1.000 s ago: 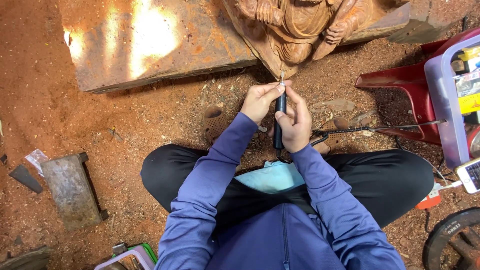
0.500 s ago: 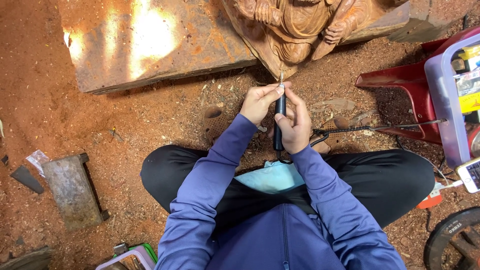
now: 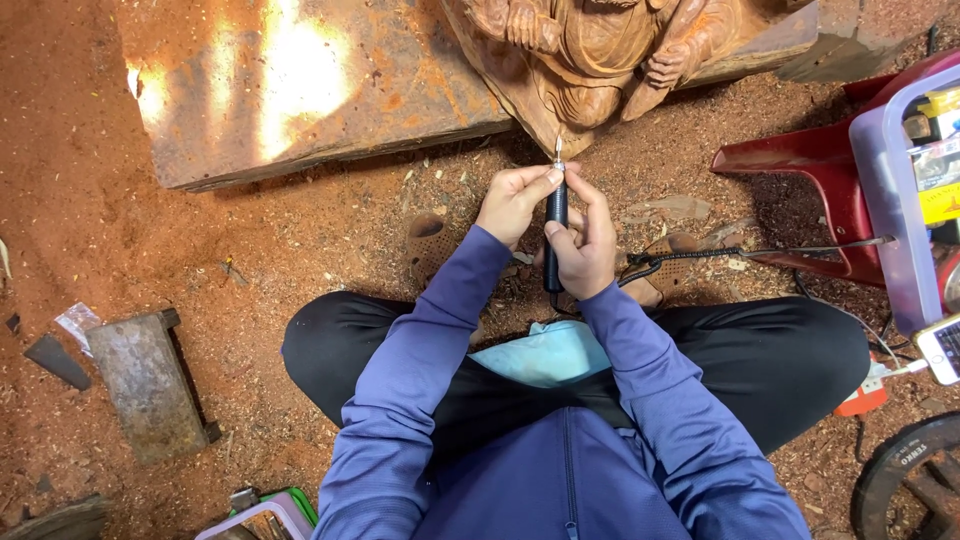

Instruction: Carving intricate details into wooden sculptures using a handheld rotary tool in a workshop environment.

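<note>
I sit cross-legged on reddish, sawdust-covered ground. My right hand (image 3: 582,250) is wrapped around a black pen-shaped rotary carving tool (image 3: 556,212), held upright with its metal tip pointing up. My left hand (image 3: 513,198) pinches the tool near its upper end, just below the tip. A black cable (image 3: 740,254) runs from the tool's lower end to the right. Directly beyond the tip lies a carved wooden figure (image 3: 600,50), its lower edge a short gap from the tool.
A large flat wooden slab (image 3: 300,90) lies at the upper left. A red plastic stool (image 3: 810,170) and a clear box of supplies (image 3: 900,190) stand at the right, with a phone (image 3: 942,348) below. A small metal block (image 3: 148,385) sits at the left.
Both hands stay on the tool in nearly the same place; only the fingers near the tip shift slightly.
</note>
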